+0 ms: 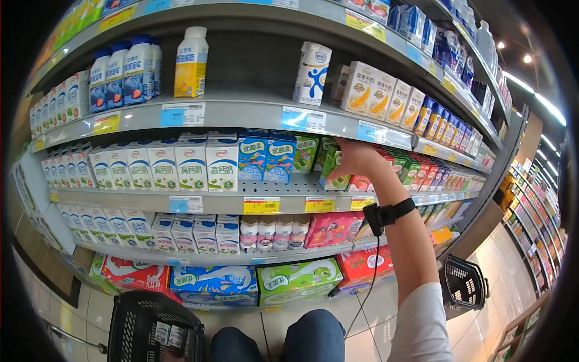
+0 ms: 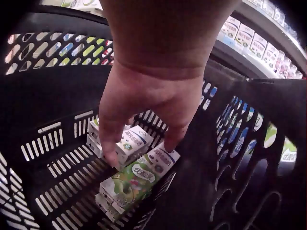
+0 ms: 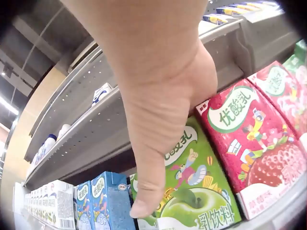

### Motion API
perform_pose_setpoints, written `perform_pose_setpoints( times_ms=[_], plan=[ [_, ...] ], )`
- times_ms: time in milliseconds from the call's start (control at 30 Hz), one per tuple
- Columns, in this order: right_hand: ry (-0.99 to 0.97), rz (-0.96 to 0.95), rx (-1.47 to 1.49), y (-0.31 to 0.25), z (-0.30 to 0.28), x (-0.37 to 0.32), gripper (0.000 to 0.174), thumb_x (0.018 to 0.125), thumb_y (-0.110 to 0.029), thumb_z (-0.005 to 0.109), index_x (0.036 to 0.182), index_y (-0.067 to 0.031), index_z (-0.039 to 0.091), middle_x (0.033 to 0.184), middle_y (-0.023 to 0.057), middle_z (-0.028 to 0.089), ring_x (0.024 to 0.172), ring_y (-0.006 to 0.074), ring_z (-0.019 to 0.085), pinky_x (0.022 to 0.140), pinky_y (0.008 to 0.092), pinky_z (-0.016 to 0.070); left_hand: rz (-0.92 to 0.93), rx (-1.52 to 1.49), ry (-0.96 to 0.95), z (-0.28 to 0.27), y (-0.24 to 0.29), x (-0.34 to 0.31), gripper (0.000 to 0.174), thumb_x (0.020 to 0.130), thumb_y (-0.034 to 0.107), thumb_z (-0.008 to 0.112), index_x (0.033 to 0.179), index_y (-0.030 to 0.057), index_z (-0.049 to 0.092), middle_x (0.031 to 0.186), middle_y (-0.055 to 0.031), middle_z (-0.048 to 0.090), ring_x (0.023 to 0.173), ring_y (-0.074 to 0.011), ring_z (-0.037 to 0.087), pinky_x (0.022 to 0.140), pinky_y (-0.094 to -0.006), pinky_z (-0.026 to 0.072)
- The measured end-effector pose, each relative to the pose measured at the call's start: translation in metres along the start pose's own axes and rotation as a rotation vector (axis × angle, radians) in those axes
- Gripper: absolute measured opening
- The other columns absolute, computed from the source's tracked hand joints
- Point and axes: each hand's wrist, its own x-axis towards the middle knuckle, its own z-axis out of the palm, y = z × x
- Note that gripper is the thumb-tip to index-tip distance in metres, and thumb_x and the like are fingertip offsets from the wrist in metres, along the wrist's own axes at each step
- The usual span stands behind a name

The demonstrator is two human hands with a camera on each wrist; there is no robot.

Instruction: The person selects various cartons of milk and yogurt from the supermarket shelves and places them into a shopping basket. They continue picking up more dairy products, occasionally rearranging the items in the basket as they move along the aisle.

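Observation:
My right hand (image 1: 357,160) reaches into the middle shelf and holds a green apple yogurt-drink carton (image 3: 194,184). In the right wrist view the thumb (image 3: 147,191) lies along its left edge; the other fingers are hidden. A red strawberry carton (image 3: 254,148) stands right beside it, and blue cartons (image 3: 108,203) are to the left. My left hand (image 2: 148,100) hangs down inside a black basket (image 1: 142,308), fingers spread apart. Its fingertips are right at a lying green-and-white carton (image 2: 132,179), with white cartons (image 2: 134,141) alongside.
White milk cartons (image 1: 193,163) fill the left of the middle shelf. The shelf above (image 1: 241,108) overhangs my right hand. Multipack boxes (image 1: 298,280) stand at floor level. Another black basket (image 1: 464,283) is on the floor at right. A cable (image 1: 371,283) hangs from the right wrist strap.

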Motion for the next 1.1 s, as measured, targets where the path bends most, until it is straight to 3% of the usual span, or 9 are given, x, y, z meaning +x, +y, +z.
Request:
perform_pose_setpoints(
  times_ms=[100,300,433,500,600,733,800,1000,1100],
  plan=[
    [-0.026,0.004,-0.045,-0.002,-0.002,0.009,0.127,0.048,-0.054,0.090,0.149,-0.0009,0.035,0.151,0.0275,0.037,0.141,0.0410,0.034,0.117,0.0420,0.0291,0.089,-0.476,-0.036,0.005,-0.023,0.005,0.086,0.092,0.013,0.067,0.152,-0.0121,0.011,0.128,-0.0270,0.058,0.099,-0.0346,0.064,0.084,-0.0470,0.0528],
    [-0.002,-0.017,-0.092,0.001,0.003,0.012,0.125,0.046,-0.053,0.091,0.148,-0.0024,0.037,0.149,0.0270,0.040,0.140,0.0409,0.035,0.117,0.0424,0.0291,0.061,-0.036,-0.006,-0.007,-0.024,-0.004,0.076,0.090,0.020,0.070,0.151,-0.0040,0.031,0.118,-0.0205,0.063,0.092,-0.0282,0.061,0.081,-0.0399,0.0509],
    [-0.012,-0.007,-0.058,0.003,0.004,0.014,0.126,0.045,-0.051,0.091,0.149,-0.0040,0.037,0.149,0.0267,0.041,0.140,0.0408,0.036,0.117,0.0423,0.0296,-0.045,-0.285,0.120,-0.005,-0.032,-0.002,0.089,0.081,0.036,0.076,0.145,-0.0023,0.029,0.127,-0.0245,0.055,0.111,-0.0330,0.060,0.090,-0.0456,0.0498],
    [0.016,-0.014,-0.055,0.003,0.006,0.013,0.123,0.046,-0.050,0.092,0.147,-0.0038,0.040,0.148,0.0267,0.042,0.139,0.0408,0.037,0.116,0.0424,0.0303,-0.174,-0.569,0.056,-0.007,-0.026,0.002,0.099,0.067,0.014,0.082,0.144,-0.0037,0.023,0.116,-0.0268,0.060,0.083,-0.0318,0.067,0.066,-0.0418,0.0535],
    [0.058,-0.038,-0.044,-0.001,0.007,0.006,0.114,0.047,-0.046,0.092,0.142,-0.0033,0.047,0.144,0.0266,0.046,0.137,0.0408,0.039,0.115,0.0425,0.0320,-0.189,-0.547,0.045,-0.004,-0.030,0.008,0.098,0.068,0.012,0.082,0.144,-0.0041,0.022,0.113,-0.0258,0.060,0.072,-0.0296,0.065,0.058,-0.0405,0.0518],
    [0.146,-0.072,0.012,-0.005,0.011,-0.005,0.092,0.048,-0.036,0.093,0.127,-0.0038,0.059,0.132,0.0232,0.056,0.128,0.0404,0.047,0.109,0.0441,0.0375,-0.226,-0.514,0.065,0.007,-0.050,0.026,0.101,0.068,0.015,0.083,0.145,-0.0042,0.021,0.112,-0.0257,0.061,0.074,-0.0290,0.065,0.059,-0.0413,0.0523],
    [0.192,-0.075,-0.002,-0.005,0.014,-0.008,0.082,0.049,-0.033,0.093,0.120,-0.0063,0.062,0.125,0.0199,0.060,0.120,0.0399,0.052,0.105,0.0456,0.0395,0.068,-0.454,0.188,0.043,-0.119,0.078,0.103,0.068,0.017,0.085,0.146,-0.0033,0.021,0.115,-0.0266,0.060,0.076,-0.0289,0.066,0.060,-0.0418,0.0527],
    [0.095,0.083,0.077,-0.026,-0.004,-0.021,0.070,0.058,-0.031,0.090,0.117,-0.0071,0.060,0.113,0.0161,0.064,0.111,0.0364,0.058,0.097,0.0437,0.0444,-0.233,-0.533,0.075,-0.008,-0.032,0.009,0.090,0.070,0.020,0.084,0.141,-0.0021,0.033,0.112,-0.0238,0.063,0.086,-0.0273,0.065,0.076,-0.0373,0.0528],
    [0.255,-0.077,-0.018,-0.041,-0.003,-0.044,0.062,0.064,-0.032,0.087,0.115,-0.0084,0.059,0.105,0.0127,0.065,0.103,0.0346,0.061,0.089,0.0446,0.0472,0.007,-0.530,0.131,-0.008,-0.069,0.021,0.079,0.072,0.019,0.083,0.136,-0.0029,0.043,0.109,-0.0210,0.063,0.091,-0.0248,0.064,0.080,-0.0359,0.0520]
  ],
)
